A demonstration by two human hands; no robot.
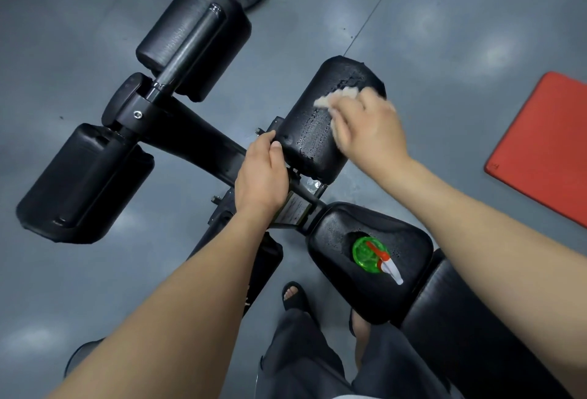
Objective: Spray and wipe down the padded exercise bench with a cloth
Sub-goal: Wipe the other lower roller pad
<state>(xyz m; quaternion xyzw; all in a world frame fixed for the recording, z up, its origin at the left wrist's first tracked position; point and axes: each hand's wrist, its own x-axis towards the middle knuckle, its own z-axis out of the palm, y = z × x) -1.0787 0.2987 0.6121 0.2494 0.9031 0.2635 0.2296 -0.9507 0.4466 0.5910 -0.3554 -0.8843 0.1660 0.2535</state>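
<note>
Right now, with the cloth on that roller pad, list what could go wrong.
1. The spray bottle stands loose on the seat pad beside the right forearm; a pullback could knock it off.
2. The roller pad is beaded with droplets; the left hand gripping its end may slip if the pad turns.
3. Drips could wet the floor by the open sandal.

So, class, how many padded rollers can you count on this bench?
3 clearly: the top roller, the lower-left roller, and the middle roller under the right hand and cloth. A dark shape behind the left forearm may be a fourth.
</note>
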